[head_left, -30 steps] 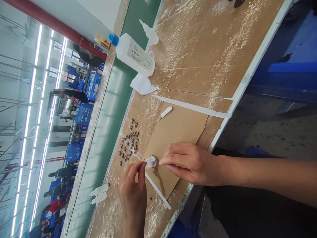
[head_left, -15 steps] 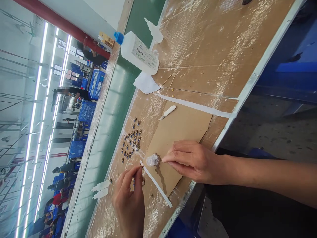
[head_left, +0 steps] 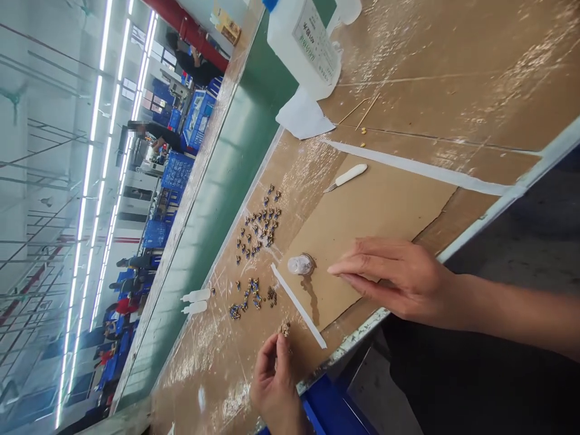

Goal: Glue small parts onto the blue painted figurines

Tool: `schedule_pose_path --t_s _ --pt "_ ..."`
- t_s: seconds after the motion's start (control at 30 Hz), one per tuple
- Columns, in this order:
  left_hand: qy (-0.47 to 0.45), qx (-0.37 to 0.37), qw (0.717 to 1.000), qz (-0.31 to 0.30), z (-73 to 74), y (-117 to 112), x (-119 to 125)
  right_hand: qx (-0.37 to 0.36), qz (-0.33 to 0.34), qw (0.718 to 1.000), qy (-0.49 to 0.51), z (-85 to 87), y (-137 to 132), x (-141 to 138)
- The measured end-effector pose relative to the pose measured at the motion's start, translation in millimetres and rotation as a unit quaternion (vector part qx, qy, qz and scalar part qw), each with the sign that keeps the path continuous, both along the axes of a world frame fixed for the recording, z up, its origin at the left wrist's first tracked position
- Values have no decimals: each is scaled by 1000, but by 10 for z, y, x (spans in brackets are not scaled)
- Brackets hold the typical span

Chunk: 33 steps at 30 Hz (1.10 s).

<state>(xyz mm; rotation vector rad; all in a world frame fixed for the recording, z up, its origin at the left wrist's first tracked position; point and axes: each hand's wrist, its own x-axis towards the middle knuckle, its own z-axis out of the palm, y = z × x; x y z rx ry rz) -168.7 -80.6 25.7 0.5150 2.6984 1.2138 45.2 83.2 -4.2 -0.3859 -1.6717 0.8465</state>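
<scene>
My left hand (head_left: 277,376) is at the bottom, thumb and forefinger pinched at a small cluster of brown bits (head_left: 285,328) on the table. What lies between those fingertips is too small to make out. My right hand (head_left: 394,275) hovers over a brown cardboard sheet (head_left: 389,205), its fingertips pressed together; anything in them is hidden. Near its fingertips stands a small clear cup (head_left: 299,264), with a dark wet streak beside it. Small blue-and-gold pieces (head_left: 267,214) lie scattered, and a second group of pieces (head_left: 251,293) sits nearer my left hand.
A white-handled knife (head_left: 351,175) lies on the cardboard. Beyond are a large glue bottle (head_left: 312,51), a white paper scrap (head_left: 302,115) and thin sticks (head_left: 369,112). Small white bottles (head_left: 196,296) lie by the green partition (head_left: 217,175). People work in the background.
My left hand has moved away from the scattered pieces, toward the table's near side, to the brown bits. The right hand has drawn back from the clear cup. The camera view has shifted.
</scene>
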Motion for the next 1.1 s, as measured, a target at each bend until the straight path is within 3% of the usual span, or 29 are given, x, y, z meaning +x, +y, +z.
schedule_pose_path --t_s 0.43,0.7,1.1 --pt "1 -18 1000 -18 39 90 9 19 -22 999 -17 11 7 -1" --pt "20 -86 995 -43 127 133 20 -13 -7 1000 -6 15 -2 4" --pt "28 -96 993 -60 107 90 -54 -16 -6 1000 3 17 9 3"
